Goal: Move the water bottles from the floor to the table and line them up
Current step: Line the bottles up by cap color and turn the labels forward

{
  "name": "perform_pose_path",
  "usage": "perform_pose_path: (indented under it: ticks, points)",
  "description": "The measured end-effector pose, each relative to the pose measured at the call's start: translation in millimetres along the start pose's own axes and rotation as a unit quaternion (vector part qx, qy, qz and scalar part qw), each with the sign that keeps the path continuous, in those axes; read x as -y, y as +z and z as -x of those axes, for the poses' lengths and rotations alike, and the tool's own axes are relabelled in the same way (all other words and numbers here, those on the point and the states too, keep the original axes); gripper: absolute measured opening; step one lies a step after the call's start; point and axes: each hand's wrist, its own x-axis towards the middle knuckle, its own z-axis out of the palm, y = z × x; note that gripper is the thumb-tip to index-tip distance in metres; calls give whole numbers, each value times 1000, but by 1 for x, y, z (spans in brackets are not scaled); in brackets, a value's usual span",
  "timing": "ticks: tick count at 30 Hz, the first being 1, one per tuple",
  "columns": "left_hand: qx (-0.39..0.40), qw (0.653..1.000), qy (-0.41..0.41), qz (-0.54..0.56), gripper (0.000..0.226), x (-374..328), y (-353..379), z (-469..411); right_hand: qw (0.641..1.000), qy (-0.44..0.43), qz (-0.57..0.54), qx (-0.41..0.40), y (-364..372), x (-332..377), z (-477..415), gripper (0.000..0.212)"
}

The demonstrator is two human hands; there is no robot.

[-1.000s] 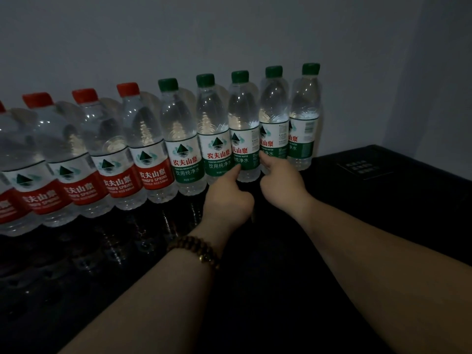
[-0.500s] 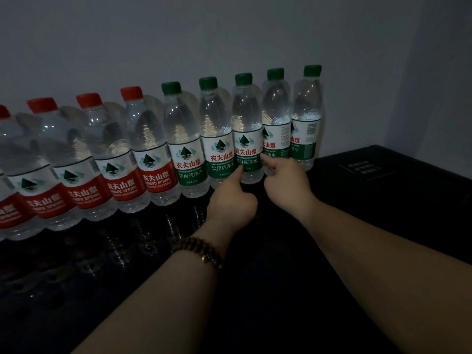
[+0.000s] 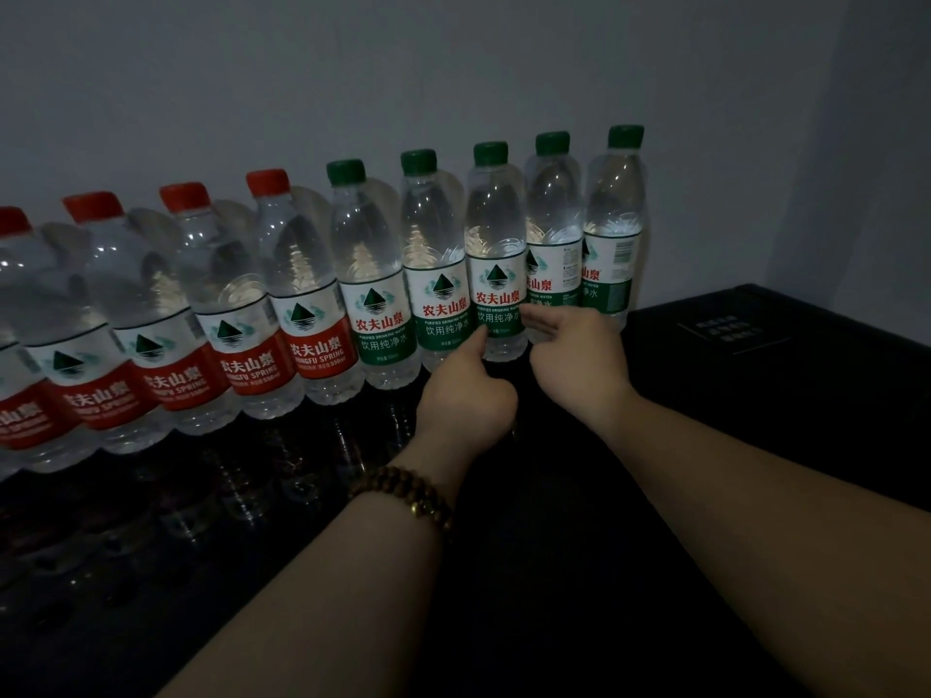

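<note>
A row of water bottles stands on the black table (image 3: 529,571) against the wall: several red-labelled ones (image 3: 307,314) at the left and several green-labelled ones (image 3: 375,294) at the right. My left hand (image 3: 466,395), mostly curled, presses one fingertip on the lower left side of the third green bottle (image 3: 496,244). My right hand (image 3: 574,355) touches that bottle's lower right side with its fingertips, in front of the fourth green bottle (image 3: 551,219). The bottle is upright, label facing me.
A grey wall (image 3: 453,68) runs right behind the row. A low black box (image 3: 755,355) with a printed panel sits at the right end, next to the last green bottle (image 3: 614,209). A bead bracelet (image 3: 403,491) is on my left wrist.
The third green bottle has been turned between my fingertips, so its label now faces me squarely. Both hands stayed at its base.
</note>
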Motion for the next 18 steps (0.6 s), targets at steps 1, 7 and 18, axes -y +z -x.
perform_pose_path:
  ticks: [1,7,18]
  points:
    - [-1,1000,2,-2,91,0,0,0,1000,3,-1,5,0,0,0,64]
    - [-6,1000,3,-8,91,1,1,-2,1000,10,-7,15,0,0,0,69]
    - [-18,1000,3,0,96,1,2,-1,999,26,-6,35,-1,-3,-2,74]
